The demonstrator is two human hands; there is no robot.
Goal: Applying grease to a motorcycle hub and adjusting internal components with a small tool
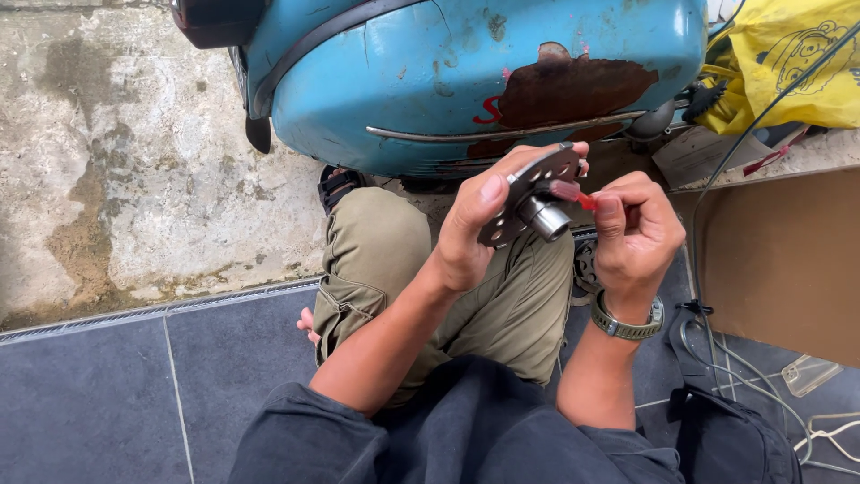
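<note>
A round, dark metal plate point(528, 193) with a ring of holes and a short steel tube sticking out of its middle is held up in front of the person's chest, above their bent knee. The left hand point(475, 229) is closed around the plate's edge, thumb pressed on the near face. The right hand point(632, 233), wearing a wristwatch point(627, 323), pinches a small red-tipped tool point(573, 194) whose tip touches the plate just above the tube. The person crouches in olive trousers point(385, 260) on a dark tiled floor point(107, 394). Just beyond stands a blue scooter point(466, 72) with rust patches. A yellow bag point(788, 63) lies at upper right, a cardboard sheet point(779, 260) and cables point(743, 376) to the right.
</note>
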